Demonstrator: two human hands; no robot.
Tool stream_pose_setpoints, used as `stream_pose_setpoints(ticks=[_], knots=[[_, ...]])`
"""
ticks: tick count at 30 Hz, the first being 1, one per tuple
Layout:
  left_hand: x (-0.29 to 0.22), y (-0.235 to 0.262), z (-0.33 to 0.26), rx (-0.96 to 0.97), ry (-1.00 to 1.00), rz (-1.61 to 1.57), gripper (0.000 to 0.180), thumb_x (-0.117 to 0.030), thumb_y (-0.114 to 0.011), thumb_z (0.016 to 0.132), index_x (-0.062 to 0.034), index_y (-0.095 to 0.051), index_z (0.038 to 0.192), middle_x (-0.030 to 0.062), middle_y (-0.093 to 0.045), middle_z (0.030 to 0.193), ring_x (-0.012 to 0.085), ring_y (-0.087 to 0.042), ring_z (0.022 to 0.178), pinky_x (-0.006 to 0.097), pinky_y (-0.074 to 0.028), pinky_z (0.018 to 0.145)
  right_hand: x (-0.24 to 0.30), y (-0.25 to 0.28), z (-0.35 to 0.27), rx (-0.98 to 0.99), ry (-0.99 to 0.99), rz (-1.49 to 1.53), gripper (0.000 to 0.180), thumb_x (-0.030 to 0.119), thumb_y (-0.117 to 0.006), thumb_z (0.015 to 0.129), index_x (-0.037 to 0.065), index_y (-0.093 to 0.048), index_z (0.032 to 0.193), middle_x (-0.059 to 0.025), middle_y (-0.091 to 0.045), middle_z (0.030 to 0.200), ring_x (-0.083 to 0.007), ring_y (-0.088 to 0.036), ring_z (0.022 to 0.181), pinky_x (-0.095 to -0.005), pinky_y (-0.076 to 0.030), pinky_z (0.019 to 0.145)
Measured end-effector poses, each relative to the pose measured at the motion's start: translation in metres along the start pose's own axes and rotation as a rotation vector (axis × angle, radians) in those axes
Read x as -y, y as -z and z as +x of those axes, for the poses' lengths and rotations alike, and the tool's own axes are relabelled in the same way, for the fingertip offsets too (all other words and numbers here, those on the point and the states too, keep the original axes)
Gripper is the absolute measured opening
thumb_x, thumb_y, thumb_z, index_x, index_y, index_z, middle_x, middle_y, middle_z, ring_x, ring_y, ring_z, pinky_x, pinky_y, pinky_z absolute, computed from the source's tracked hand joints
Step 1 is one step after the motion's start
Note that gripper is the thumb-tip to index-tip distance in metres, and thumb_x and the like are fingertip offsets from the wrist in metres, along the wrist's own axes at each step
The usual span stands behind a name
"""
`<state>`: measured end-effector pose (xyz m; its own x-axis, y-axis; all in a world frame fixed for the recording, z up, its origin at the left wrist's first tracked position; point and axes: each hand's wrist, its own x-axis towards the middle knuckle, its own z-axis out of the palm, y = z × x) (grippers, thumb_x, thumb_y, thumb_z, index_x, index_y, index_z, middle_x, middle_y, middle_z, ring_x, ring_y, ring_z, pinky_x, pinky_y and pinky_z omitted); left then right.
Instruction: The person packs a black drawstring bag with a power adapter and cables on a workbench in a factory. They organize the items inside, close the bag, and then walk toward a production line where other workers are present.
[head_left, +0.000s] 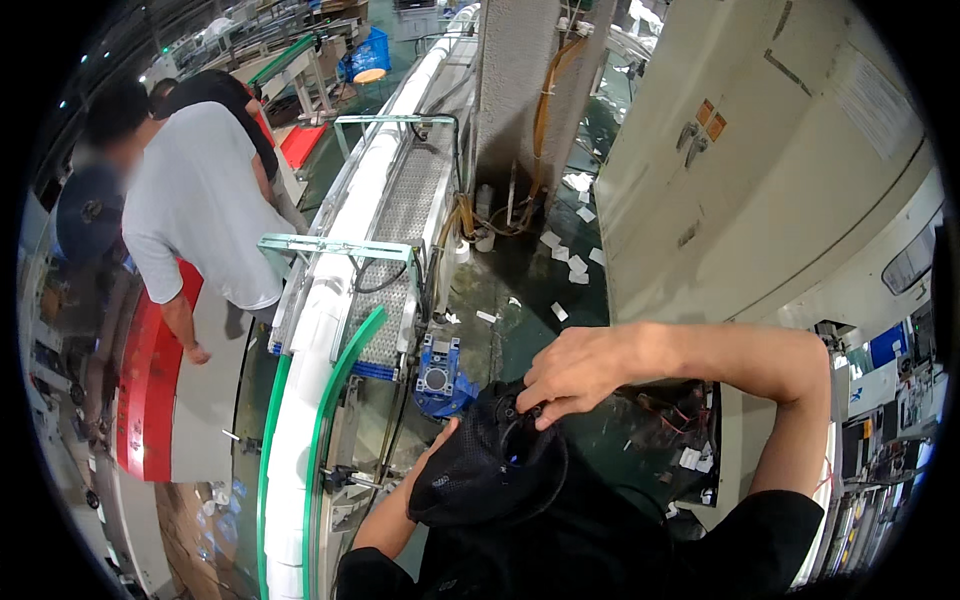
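Observation:
A black mesh cap (462, 485) is held up in front of my chest, with its dark inner side partly showing. My right hand (575, 372) pinches the cap's upper edge between thumb and bent fingers, near a small dark fitting. On the cap's left side, my left hand (425, 470) grips it, with most of its fingers hidden behind the mesh. Just beyond the cap sits a blue motor housing (437, 380), beside the conveyor.
A conveyor (325, 340) with green guide rails carries a row of white packs on my left. Past it, a person in a grey shirt (205, 200) stands by a red-edged table (150, 400). A large beige cabinet (700, 240) stands right; paper scraps (577, 265) litter the floor.

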<state>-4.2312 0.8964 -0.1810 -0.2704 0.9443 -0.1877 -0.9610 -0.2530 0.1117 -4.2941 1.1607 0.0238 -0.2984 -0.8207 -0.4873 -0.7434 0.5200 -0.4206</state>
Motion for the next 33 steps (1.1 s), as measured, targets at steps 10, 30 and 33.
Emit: stream_pose_setpoints(ticks=[10, 30, 33], knots=[[0.001, 0.005, 0.004, 0.031, 0.057, -0.014, 0.063, -0.046, -0.050, 0.094, -0.0022, -0.045, 0.140, 0.0145, -0.055, 0.135, 0.0250, -0.055, 0.122, 0.037, -0.043, 0.107, -0.002, -0.027, -0.002, 0.097, -0.281, 0.347, 0.025, 0.023, -0.052, 0.097, -0.002, -0.056, 0.101, -0.0167, -0.069, 0.079, -0.0364, -0.069, 0.070, -0.0454, -0.054, 0.067], [0.001, 0.012, -0.002, 0.045, 0.105, -0.058, 0.065, -0.047, -0.051, 0.094, -0.0027, -0.044, 0.141, 0.0141, -0.053, 0.137, 0.0247, -0.053, 0.124, 0.037, -0.042, 0.109, -0.006, -0.060, 0.012, -0.355, -0.409, 0.508, 0.045, 0.051, -0.062, 0.090, 0.008, -0.073, 0.091, -0.0143, -0.061, 0.091, -0.0344, -0.063, 0.090, -0.0433, -0.049, 0.076], [0.005, 0.015, -0.003, 0.055, 0.111, -0.067, 0.065, -0.047, -0.051, 0.094, -0.0028, -0.044, 0.141, 0.0141, -0.053, 0.138, 0.0247, -0.053, 0.125, 0.037, -0.042, 0.109, -0.009, -0.057, 0.007, -0.317, -0.345, 0.548, 0.042, 0.047, -0.064, 0.089, 0.005, -0.071, 0.089, -0.0153, -0.062, 0.089, -0.0347, -0.062, 0.089, -0.0436, -0.048, 0.076]])
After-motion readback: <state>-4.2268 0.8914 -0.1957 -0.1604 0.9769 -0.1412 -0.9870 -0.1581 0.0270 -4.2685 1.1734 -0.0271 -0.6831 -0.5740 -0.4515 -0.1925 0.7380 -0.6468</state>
